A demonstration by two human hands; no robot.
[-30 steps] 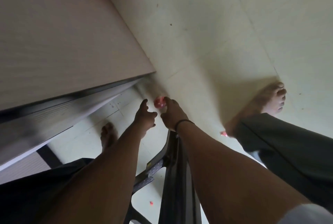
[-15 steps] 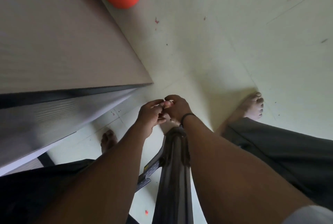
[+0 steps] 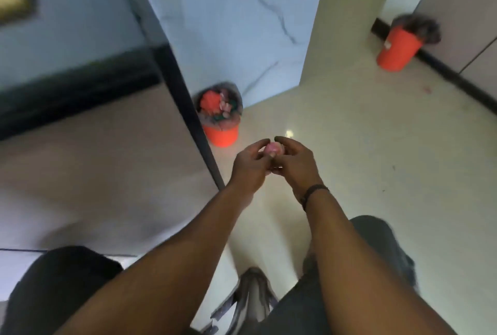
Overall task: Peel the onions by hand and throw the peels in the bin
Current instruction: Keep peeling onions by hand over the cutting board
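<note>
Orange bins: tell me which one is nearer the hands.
The orange bin beside the dark table edge, with scraps showing inside; the other orange bin stands far off by the wall.

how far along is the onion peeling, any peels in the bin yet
Done: pinkish scraps already lie in the near orange bin with a dark liner. In hand: the left hand and right hand both grip one small pink onion, seemingly mid-peel. Left: finishing it and binning its peel.
</note>
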